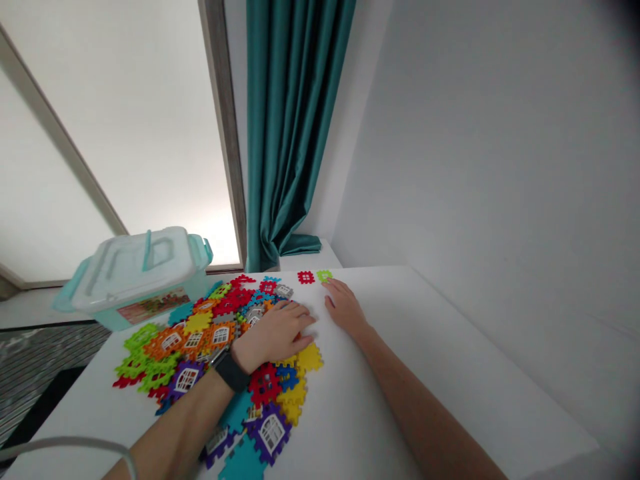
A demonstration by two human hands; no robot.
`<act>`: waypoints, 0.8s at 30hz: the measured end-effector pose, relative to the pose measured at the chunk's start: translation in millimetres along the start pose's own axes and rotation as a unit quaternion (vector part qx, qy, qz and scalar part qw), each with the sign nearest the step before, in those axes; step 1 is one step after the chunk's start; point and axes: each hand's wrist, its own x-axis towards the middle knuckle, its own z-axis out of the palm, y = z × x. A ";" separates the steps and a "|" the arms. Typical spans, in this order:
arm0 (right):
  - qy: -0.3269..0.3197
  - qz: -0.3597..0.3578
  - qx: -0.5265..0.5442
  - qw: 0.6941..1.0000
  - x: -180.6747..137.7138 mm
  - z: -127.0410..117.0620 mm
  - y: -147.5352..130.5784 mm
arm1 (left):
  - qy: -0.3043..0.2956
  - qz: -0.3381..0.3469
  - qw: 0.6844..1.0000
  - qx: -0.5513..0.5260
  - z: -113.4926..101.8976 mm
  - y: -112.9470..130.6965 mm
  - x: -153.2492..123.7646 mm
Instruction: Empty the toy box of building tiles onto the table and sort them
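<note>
Head | left hand [277, 332] over pile [200, 320] | right hand [347, 308] at green piece [324, 275] | both grips spread

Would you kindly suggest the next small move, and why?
Perhaps the left hand should pick one piece from the pile, since it is over it, while the right hand is at the green piece beside the red piece.

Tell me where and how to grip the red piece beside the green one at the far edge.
I'd probably pinch the red piece from above by its near and far notched edges: it looks flat on the table, with the green piece close on its right.
</note>
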 end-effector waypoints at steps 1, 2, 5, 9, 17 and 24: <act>0.007 -0.004 0.007 1.000 -1.5 0.3 -4.1 | 0.009 -0.008 1.000 0.006 -2.9 -2.0 -2.4; 0.014 -0.009 0.015 1.000 -2.8 0.6 -9.0 | 0.017 -0.017 1.000 0.013 -6.5 -4.0 -5.4; 0.025 -0.033 0.047 0.998 -5.9 0.3 -28.4 | 0.029 -0.043 0.998 0.032 -19.7 -10.1 -17.5; 0.017 -0.073 0.098 0.992 -4.9 -4.6 -62.7 | 0.043 -0.075 0.995 0.052 -36.9 -16.8 -41.9; -0.030 -0.108 0.149 0.982 5.7 -15.0 -136.8 | 0.079 -0.154 0.983 0.065 -43.4 -21.2 -100.7; -0.034 -0.140 0.127 0.981 -12.1 -22.4 -164.9 | 0.132 -0.194 0.971 0.047 -34.5 -21.6 -129.1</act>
